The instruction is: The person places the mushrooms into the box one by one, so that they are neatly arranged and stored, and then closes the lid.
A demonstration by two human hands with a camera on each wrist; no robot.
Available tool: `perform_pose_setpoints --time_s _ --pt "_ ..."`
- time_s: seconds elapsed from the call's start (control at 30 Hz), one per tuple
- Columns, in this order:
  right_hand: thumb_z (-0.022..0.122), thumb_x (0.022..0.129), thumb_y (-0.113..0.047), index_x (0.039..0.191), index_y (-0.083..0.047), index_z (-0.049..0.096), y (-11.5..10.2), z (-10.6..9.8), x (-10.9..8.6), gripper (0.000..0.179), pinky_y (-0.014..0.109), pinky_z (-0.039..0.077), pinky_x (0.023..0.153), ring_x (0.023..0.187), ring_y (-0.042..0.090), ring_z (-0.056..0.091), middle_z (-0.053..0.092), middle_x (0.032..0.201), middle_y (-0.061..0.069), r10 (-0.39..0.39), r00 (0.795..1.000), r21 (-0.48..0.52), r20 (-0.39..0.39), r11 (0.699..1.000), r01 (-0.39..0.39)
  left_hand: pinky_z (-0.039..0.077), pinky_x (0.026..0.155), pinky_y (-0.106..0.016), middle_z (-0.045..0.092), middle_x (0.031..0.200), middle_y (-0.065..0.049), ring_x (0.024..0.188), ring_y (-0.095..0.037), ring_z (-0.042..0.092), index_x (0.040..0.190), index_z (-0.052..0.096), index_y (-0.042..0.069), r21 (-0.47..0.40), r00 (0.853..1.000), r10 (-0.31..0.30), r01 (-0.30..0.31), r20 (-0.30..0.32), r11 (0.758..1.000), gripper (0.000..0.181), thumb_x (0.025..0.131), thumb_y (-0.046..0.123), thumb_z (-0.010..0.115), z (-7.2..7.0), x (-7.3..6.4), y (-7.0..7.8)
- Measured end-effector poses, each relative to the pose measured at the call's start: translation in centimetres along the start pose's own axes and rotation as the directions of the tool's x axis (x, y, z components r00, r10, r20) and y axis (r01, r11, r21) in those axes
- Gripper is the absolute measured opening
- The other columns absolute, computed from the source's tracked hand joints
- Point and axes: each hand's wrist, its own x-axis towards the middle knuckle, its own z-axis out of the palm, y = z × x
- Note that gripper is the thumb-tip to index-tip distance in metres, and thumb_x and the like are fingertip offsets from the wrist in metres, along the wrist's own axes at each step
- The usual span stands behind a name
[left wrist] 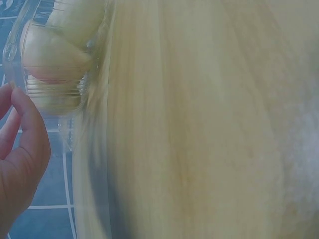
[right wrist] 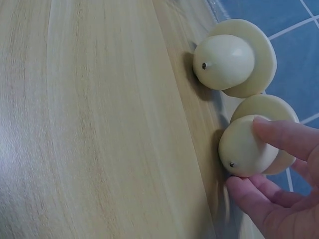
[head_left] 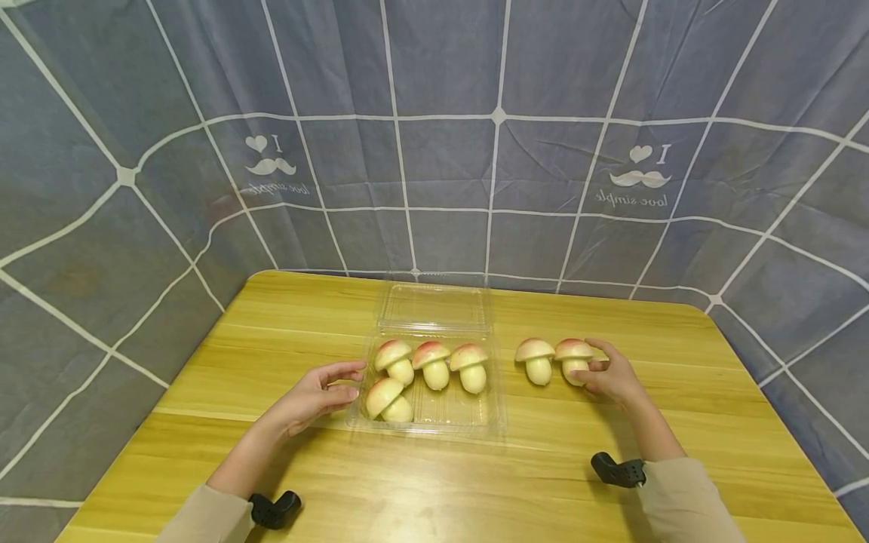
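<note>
A clear plastic box (head_left: pixel 444 417) lies with its lid (head_left: pixel 434 305) folded back on the table. Inside are several cream toy mushrooms (head_left: pixel 431 366) with reddish caps: a back row and one tilted at the front left. My left hand (head_left: pixel 308 396) is at the box's left rim, fingertips at the edge, thumb and forefinger apart in the head view. To the right of the box, two more mushrooms lie side by side. My right hand (head_left: pixel 614 377) pinches the stem of the right one (right wrist: pixel 246 147), thumb on top and fingers beneath. The other mushroom (right wrist: pixel 227 62) lies next to it, untouched.
The wooden table (head_left: pixel 421 483) has a rounded back edge. Grey curtains (head_left: pixel 441 166) with white lines hang behind it and at both sides. A black wrist camera (head_left: pixel 274 510) sits at my left sleeve, another black camera (head_left: pixel 618 471) at my right.
</note>
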Motion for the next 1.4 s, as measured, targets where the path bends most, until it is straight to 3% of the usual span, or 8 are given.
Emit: perform_pose_setpoints --time_s 0.53,0.73,1.03,1.4 --pt "0.069 0.083 -0.009 0.145 0.004 0.02 0.5 -0.3 0.0 0.08 0.029 0.053 0.069 0.074 0.01 0.056 0.054 0.099 0.017 0.005 1.0 0.0 0.003 1.0 -0.005 0.049 0.08 -0.026 0.034 0.131 -0.029 0.096 -0.012 0.055 0.14 0.028 -0.011 -0.001 1.0 0.0 0.0 0.004 1.0 0.06 0.091 0.005 0.058 0.0 -0.1 0.1" --pt "0.069 0.084 -0.009 0.145 0.005 0.019 0.2 -0.3 -0.5 0.08 0.029 0.053 0.069 0.076 0.012 0.057 0.052 0.106 0.024 -0.008 1.0 -0.007 0.007 1.0 0.008 0.049 0.081 -0.027 0.034 0.132 -0.029 0.098 -0.012 0.054 0.14 0.029 -0.01 0.003 1.0 0.001 -0.001 0.006 1.0 0.06 0.091 0.006 0.059 0.0 -0.1 0.2" --pt "0.07 0.082 -0.007 0.145 0.003 0.021 -0.2 -0.6 -1.3 0.079 0.033 0.054 0.071 0.077 0.013 0.059 0.055 0.102 0.021 -0.033 0.999 0.018 0.008 0.999 0.033 0.049 0.08 -0.027 0.034 0.132 -0.029 0.099 -0.013 0.054 0.14 0.03 -0.01 0.003 1.0 0.005 -0.005 0.004 1.0 0.06 0.091 0.008 0.059 0.1 -0.1 0.2" --pt "0.07 0.083 -0.011 0.145 0.001 0.022 -0.8 -1.0 -2.2 0.08 0.037 0.053 0.075 0.082 0.017 0.06 0.05 0.112 0.029 -0.053 0.998 -0.003 0.029 0.999 0.053 0.048 0.081 -0.027 0.034 0.131 -0.029 0.097 -0.012 0.055 0.14 0.029 -0.01 0.0 1.0 -0.006 0.006 -0.002 1.0 0.06 0.09 0.007 0.059 0.0 -0.1 0.1"
